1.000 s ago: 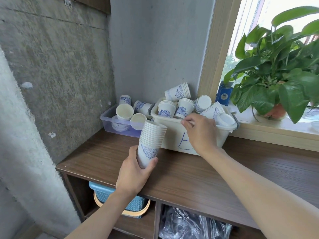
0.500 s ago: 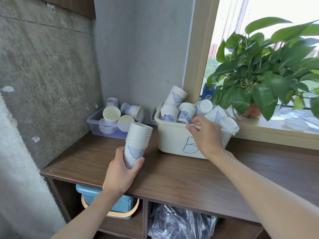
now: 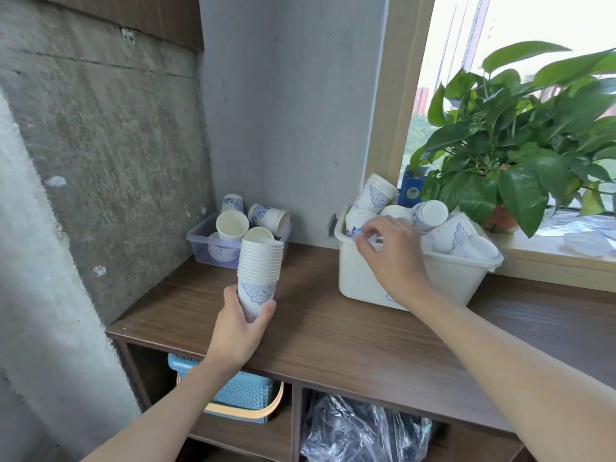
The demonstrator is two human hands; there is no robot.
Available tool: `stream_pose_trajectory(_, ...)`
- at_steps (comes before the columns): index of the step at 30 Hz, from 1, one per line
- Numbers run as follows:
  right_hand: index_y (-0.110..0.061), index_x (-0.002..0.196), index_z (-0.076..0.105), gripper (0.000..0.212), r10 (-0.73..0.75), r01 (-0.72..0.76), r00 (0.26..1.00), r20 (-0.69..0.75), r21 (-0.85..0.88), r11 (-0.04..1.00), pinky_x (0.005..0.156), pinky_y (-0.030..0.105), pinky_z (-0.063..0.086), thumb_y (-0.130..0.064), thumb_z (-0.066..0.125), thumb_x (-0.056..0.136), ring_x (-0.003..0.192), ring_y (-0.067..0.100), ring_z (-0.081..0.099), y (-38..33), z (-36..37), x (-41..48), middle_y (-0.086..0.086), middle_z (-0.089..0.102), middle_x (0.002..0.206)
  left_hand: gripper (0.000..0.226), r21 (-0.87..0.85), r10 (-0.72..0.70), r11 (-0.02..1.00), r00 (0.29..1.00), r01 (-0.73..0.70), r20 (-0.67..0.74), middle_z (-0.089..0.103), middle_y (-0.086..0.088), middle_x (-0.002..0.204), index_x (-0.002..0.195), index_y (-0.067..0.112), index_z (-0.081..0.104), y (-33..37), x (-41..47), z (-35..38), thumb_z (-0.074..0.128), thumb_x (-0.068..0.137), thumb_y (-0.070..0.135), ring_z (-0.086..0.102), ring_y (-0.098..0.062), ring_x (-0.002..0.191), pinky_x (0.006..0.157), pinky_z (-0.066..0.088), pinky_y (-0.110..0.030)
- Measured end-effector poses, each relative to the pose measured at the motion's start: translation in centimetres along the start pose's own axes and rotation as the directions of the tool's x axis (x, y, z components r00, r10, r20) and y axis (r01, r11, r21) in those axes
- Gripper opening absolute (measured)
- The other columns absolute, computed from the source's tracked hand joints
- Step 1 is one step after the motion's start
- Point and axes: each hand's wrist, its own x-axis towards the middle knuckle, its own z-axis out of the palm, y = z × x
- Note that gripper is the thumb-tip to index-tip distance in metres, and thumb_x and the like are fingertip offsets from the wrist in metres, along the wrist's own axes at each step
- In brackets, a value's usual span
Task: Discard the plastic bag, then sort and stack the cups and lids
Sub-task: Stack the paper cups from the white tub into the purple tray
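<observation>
The right hand point(image 3: 390, 251) has shifted from the bin point(image 3: 360, 281) rim onto a loose cup point(image 3: 354, 222), fingers point(image 3: 361, 237) pinching it. The left hand point(image 3: 240, 328) grasps the stack point(image 3: 260, 271), ready to receive it.

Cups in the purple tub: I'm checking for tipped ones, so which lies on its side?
The blue-patterned cup at the purple tub's right rear, its mouth facing right; the two cups in front stand mouth up.

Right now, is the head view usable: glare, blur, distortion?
Head view: window blown out white; distortion skews the wooden window frame; right hand slightly smeared at the white plastic bin; stack of white paper cups in the left hand is sharp.
</observation>
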Motion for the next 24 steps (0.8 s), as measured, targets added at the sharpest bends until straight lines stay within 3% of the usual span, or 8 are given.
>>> stream_pose_trajectory(4, -0.015, 0.091, 0.065, 0.011, -0.074, 0.023, 0.977, 0.200, 0.249, 0.968, 0.072, 0.029, 0.048, -0.023, 0.067, 0.085, 0.068, 0.005, 0.052, -5.0, 4.5, 0.2, -0.003, 0.063, 0.084, 0.050, 0.013, -0.037, 0.999, 0.997, 0.038, -0.069, 0.056, 0.005, 0.099, 0.115, 0.016, 0.033, -1.7, 1.5, -3.1, 0.073, 0.085, 0.026, 0.057, -0.005, 0.088, 0.068, 0.044, -0.024)
stream_pose_trajectory(7, -0.019, 0.098, 0.062, 0.014, -0.063, -0.017, 0.943, 0.326, 0.236, 0.972, 0.073, 0.033, 0.049, -0.027, 0.063, 0.086, 0.067, 0.003, 0.048, -6.6, 9.2, 0.5, -0.009, 0.058, 0.094, 0.056, 0.013, -0.043, 0.999, 0.991, 0.045, -0.128, 0.056, 0.007, 0.099, 0.118, 0.016, 0.035, -3.0, 2.7, -5.1, 0.076, 0.081, 0.021, 0.057, -0.004, 0.088, 0.066, 0.042, -0.020)
stream_pose_trajectory(9, -0.020, 0.106, 0.059, 0.022, -0.025, -0.056, 0.928, 0.372, 0.207, 0.977, 0.076, 0.040, 0.051, -0.029, 0.062, 0.086, 0.075, 0.012, 0.053, -6.9, 12.1, 0.9, -0.008, 0.056, 0.104, 0.060, -0.019, -0.046, 0.999, 0.987, 0.043, -0.157, 0.057, 0.012, 0.100, 0.121, 0.019, 0.037, -3.5, 3.1, -5.5, 0.078, 0.079, 0.021, 0.058, -0.001, 0.089, 0.065, 0.041, -0.015)
stream_pose_trajectory(13, -0.017, 0.120, 0.056, 0.034, 0.034, -0.097, 0.911, 0.412, 0.135, 0.986, 0.084, 0.044, 0.050, -0.027, 0.061, 0.088, 0.100, 0.025, 0.059, -7.0, 16.1, 1.9, 0.001, 0.057, 0.120, 0.058, -0.046, -0.042, 0.998, 0.978, 0.033, -0.206, 0.063, 0.012, 0.100, 0.121, 0.029, 0.041, -4.3, 3.5, -5.0, 0.078, 0.078, 0.040, 0.064, -0.007, 0.088, 0.067, 0.048, -0.021)
stream_pose_trajectory(17, -0.009, 0.109, 0.062, 0.024, 0.047, -0.108, 0.915, 0.402, 0.129, 0.986, 0.085, 0.040, 0.049, -0.017, 0.064, 0.086, 0.099, 0.027, 0.059, -6.9, 17.7, 2.8, 0.007, 0.062, 0.112, 0.056, -0.007, -0.042, 0.999, 0.971, 0.041, -0.234, 0.064, 0.013, 0.099, 0.119, 0.031, 0.040, -4.7, 3.6, -4.9, 0.075, 0.077, 0.045, 0.064, -0.007, 0.088, 0.072, 0.053, -0.031)
stream_pose_trajectory(20, -0.008, 0.113, 0.062, 0.028, 0.025, -0.081, 0.918, 0.395, 0.125, 0.989, 0.087, 0.040, 0.049, -0.010, 0.064, 0.084, 0.102, 0.028, 0.059, -6.6, 17.6, 2.9, 0.008, 0.062, 0.115, 0.057, 0.015, -0.047, 0.999, 0.970, 0.052, -0.238, 0.063, 0.014, 0.101, 0.121, 0.031, 0.040, -4.4, 3.3, -4.8, 0.075, 0.078, 0.046, 0.062, -0.005, 0.090, 0.076, 0.053, -0.032)
stream_pose_trajectory(24, -0.009, 0.104, 0.064, 0.020, 0.056, -0.112, 0.907, 0.417, 0.112, 0.987, 0.081, 0.035, 0.050, -0.005, 0.061, 0.084, 0.094, 0.029, 0.061, -5.7, 17.4, 3.1, 0.010, 0.066, 0.103, 0.059, 0.027, -0.053, 0.998, 0.969, 0.061, -0.243, 0.064, 0.012, 0.101, 0.122, 0.029, 0.040, -4.1, 3.2, -4.8, 0.074, 0.078, 0.047, 0.063, -0.006, 0.089, 0.077, 0.055, -0.035)
